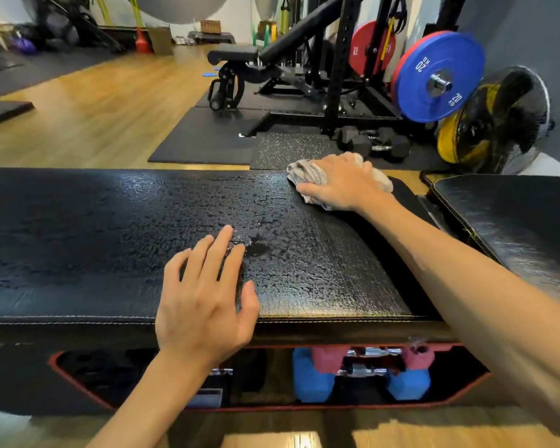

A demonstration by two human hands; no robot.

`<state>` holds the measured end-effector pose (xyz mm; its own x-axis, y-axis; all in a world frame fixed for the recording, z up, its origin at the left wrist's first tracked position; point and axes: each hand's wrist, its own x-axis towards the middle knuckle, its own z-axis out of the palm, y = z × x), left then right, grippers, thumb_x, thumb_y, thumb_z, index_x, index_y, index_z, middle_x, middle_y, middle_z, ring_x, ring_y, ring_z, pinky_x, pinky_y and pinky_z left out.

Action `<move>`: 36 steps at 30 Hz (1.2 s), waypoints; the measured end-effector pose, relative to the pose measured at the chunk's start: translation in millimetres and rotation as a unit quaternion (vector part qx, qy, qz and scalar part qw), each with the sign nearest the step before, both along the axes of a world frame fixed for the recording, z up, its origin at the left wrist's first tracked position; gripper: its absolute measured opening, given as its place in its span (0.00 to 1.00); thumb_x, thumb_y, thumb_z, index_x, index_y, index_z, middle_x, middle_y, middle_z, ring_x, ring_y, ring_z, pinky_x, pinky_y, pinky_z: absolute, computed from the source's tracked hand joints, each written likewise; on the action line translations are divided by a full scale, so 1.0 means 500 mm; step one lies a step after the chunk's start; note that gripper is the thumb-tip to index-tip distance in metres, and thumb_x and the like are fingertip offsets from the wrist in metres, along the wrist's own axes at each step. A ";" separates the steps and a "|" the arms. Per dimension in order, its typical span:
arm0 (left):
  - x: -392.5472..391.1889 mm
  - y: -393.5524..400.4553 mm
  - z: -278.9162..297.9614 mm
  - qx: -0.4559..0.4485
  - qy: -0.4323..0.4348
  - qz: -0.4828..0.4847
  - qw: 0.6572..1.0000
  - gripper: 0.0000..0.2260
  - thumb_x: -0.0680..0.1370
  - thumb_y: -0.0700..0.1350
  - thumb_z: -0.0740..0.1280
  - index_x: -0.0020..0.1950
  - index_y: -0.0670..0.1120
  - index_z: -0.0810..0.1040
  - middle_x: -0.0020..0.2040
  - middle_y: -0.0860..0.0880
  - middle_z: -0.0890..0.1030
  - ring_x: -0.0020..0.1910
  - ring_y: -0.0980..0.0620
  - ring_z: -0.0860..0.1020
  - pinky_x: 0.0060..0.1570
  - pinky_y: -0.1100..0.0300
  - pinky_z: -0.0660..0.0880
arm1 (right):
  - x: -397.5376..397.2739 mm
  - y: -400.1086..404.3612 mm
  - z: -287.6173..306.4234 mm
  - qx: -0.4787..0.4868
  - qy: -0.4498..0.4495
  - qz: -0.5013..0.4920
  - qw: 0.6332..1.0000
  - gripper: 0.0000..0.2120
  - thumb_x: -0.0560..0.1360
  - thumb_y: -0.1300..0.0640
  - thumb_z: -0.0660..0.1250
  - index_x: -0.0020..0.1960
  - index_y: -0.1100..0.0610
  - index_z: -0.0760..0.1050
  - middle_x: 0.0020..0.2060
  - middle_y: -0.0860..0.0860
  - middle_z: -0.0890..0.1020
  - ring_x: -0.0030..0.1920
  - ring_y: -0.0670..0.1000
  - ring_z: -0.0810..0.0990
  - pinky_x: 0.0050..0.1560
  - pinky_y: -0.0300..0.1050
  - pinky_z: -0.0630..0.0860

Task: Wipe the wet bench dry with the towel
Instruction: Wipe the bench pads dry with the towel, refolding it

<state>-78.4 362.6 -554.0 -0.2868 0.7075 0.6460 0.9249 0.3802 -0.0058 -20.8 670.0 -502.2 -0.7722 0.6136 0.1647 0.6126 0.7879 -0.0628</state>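
A black padded bench stretches across the view, its top glistening with water film and droplets in the middle and right. My right hand presses a crumpled grey towel onto the bench's far right corner, fingers curled over the cloth. My left hand lies flat on the near middle of the bench with fingers spread, its fingertips at a small wet patch.
A second black pad sits just right of the bench. Blue and pink dumbbells lie under the bench. Beyond it stand a squat rack with weight plates, hex dumbbells, a floor fan and an incline bench.
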 end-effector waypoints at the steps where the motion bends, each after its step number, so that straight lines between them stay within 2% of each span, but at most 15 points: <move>1: 0.003 -0.002 0.002 -0.010 -0.011 0.005 1.000 0.23 0.79 0.52 0.53 0.62 0.39 0.79 0.68 0.40 0.75 0.63 0.40 0.77 0.60 0.44 0.69 | 0.006 -0.008 -0.001 -0.005 -0.002 0.008 1.000 0.34 0.72 0.25 0.53 0.71 0.43 0.68 0.68 0.50 0.74 0.69 0.59 0.67 0.65 0.66 0.62; 3: 0.006 -0.006 0.007 -0.029 -0.032 0.015 0.999 0.23 0.78 0.52 0.55 0.63 0.39 0.79 0.68 0.41 0.75 0.63 0.41 0.76 0.62 0.44 0.68 | 0.021 -0.031 0.001 -0.018 -0.006 0.025 1.000 0.34 0.72 0.25 0.53 0.69 0.43 0.69 0.68 0.50 0.74 0.69 0.59 0.67 0.65 0.67 0.62; 7: 0.011 -0.011 0.018 -0.059 -0.053 0.026 0.996 0.24 0.78 0.53 0.55 0.64 0.40 0.77 0.69 0.41 0.74 0.65 0.42 0.75 0.65 0.43 0.66 | 0.065 -0.112 0.011 -0.037 -0.017 0.043 0.998 0.36 0.74 0.27 0.55 0.76 0.43 0.62 0.74 0.47 0.67 0.75 0.55 0.61 0.68 0.68 0.57; 10: 0.014 -0.012 0.021 -0.066 -0.060 0.031 0.996 0.25 0.78 0.54 0.55 0.65 0.40 0.77 0.70 0.41 0.73 0.67 0.42 0.74 0.67 0.42 0.65 | 0.102 -0.181 0.009 -0.027 -0.019 0.055 0.998 0.36 0.73 0.26 0.54 0.77 0.42 0.61 0.74 0.46 0.67 0.75 0.54 0.60 0.68 0.68 0.57; 15: 0.014 -0.013 0.022 -0.074 -0.069 0.030 0.994 0.26 0.78 0.55 0.55 0.67 0.40 0.75 0.72 0.41 0.70 0.69 0.42 0.71 0.69 0.42 0.64 | 0.180 -0.292 0.007 -0.012 -0.008 0.089 0.996 0.41 0.68 0.23 0.45 0.76 0.41 0.61 0.73 0.43 0.67 0.74 0.51 0.59 0.67 0.63 0.59; 20: 0.007 -0.013 0.022 -0.048 -0.064 0.002 0.997 0.25 0.78 0.54 0.55 0.67 0.39 0.75 0.72 0.40 0.69 0.70 0.41 0.70 0.70 0.42 0.63 | 0.258 -0.340 -0.003 -0.016 0.006 0.122 0.992 0.38 0.70 0.25 0.49 0.76 0.40 0.60 0.75 0.40 0.64 0.77 0.49 0.56 0.69 0.59 0.58; 23: -0.012 -0.025 0.022 -0.023 -0.056 -0.027 0.998 0.23 0.78 0.53 0.56 0.64 0.38 0.76 0.71 0.39 0.70 0.69 0.41 0.70 0.71 0.41 0.60 | 0.274 -0.325 0.001 -0.025 0.004 0.109 0.994 0.37 0.71 0.25 0.50 0.76 0.37 0.58 0.74 0.37 0.63 0.77 0.47 0.55 0.68 0.58 0.61; 26: -0.094 -0.079 0.022 0.010 -0.063 0.045 0.997 0.23 0.78 0.54 0.55 0.60 0.38 0.78 0.67 0.38 0.73 0.65 0.39 0.72 0.69 0.39 0.60 | 0.260 -0.282 0.013 -0.030 0.009 0.073 0.997 0.37 0.69 0.24 0.49 0.75 0.37 0.60 0.71 0.36 0.66 0.74 0.45 0.59 0.64 0.58 0.65; 28: -0.152 -0.112 0.028 0.052 -0.109 0.099 0.988 0.22 0.77 0.55 0.55 0.54 0.40 0.79 0.60 0.40 0.75 0.58 0.38 0.73 0.61 0.39 0.64 | 0.232 -0.232 0.015 -0.034 0.020 0.032 0.999 0.38 0.68 0.23 0.48 0.74 0.37 0.63 0.71 0.37 0.68 0.73 0.46 0.61 0.64 0.60 0.64; 31: -0.173 -0.119 0.035 0.106 -0.155 0.124 0.974 0.17 0.76 0.55 0.56 0.46 0.43 0.76 0.49 0.44 0.73 0.50 0.40 0.71 0.50 0.44 0.64 | 0.153 -0.135 0.010 -0.037 0.017 -0.009 0.999 0.40 0.67 0.22 0.49 0.72 0.41 0.67 0.71 0.44 0.71 0.72 0.53 0.66 0.67 0.67 0.64; 33: -0.167 -0.116 0.030 0.117 -0.150 0.123 0.974 0.16 0.76 0.54 0.56 0.45 0.43 0.76 0.48 0.44 0.73 0.49 0.42 0.71 0.50 0.46 0.63 | 0.084 -0.090 0.013 -0.041 0.004 -0.010 0.999 0.35 0.67 0.24 0.50 0.65 0.42 0.72 0.64 0.49 0.77 0.67 0.59 0.71 0.65 0.68 0.66; 35: -0.169 -0.118 0.027 0.118 -0.155 0.111 0.975 0.16 0.76 0.54 0.56 0.46 0.44 0.76 0.50 0.46 0.73 0.50 0.44 0.71 0.53 0.46 0.64 | 0.021 -0.072 0.022 -0.025 -0.012 -0.025 0.999 0.25 0.69 0.27 0.54 0.55 0.42 0.73 0.58 0.52 0.79 0.63 0.62 0.74 0.63 0.66 0.68; 36: -0.172 -0.120 0.026 0.114 -0.155 0.105 0.976 0.16 0.76 0.54 0.56 0.47 0.44 0.76 0.51 0.47 0.73 0.51 0.45 0.71 0.55 0.45 0.64 | -0.008 -0.070 0.027 -0.019 -0.020 -0.035 0.999 0.23 0.71 0.29 0.55 0.55 0.43 0.73 0.58 0.53 0.79 0.62 0.63 0.74 0.62 0.64 0.68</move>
<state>-164.4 302.6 -541.3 -0.6170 0.4595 0.6388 0.7700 0.5200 0.3697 -25.0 634.8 -488.5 -0.7334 0.6707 0.1110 0.6680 0.7413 -0.0657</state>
